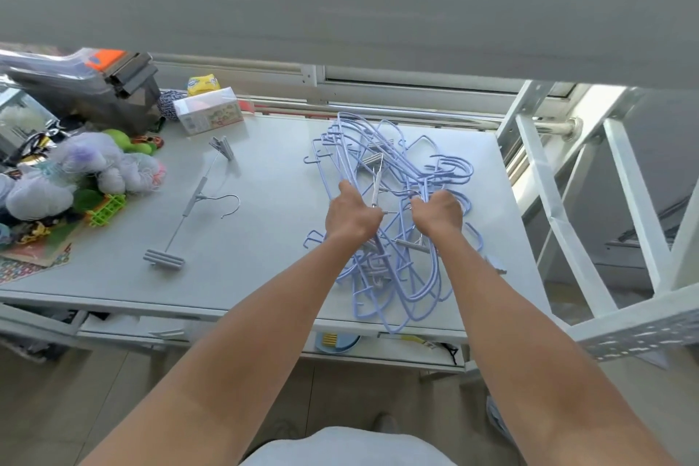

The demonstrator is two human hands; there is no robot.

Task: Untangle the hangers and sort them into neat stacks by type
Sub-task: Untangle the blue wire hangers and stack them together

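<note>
On table (264,238): left hand (351,217), right hand (438,214) clench hanger tangle (401,163); fingers mostly hidden inside it.

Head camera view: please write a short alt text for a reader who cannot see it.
A person's left hand and right hand both grip a tangled pile of lilac hangers on the right part of a white table. One grey clip hanger lies apart to the left, near a heap of toys.

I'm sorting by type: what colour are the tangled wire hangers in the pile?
The hangers are pale lilac-blue, seen best in the head view.
</note>
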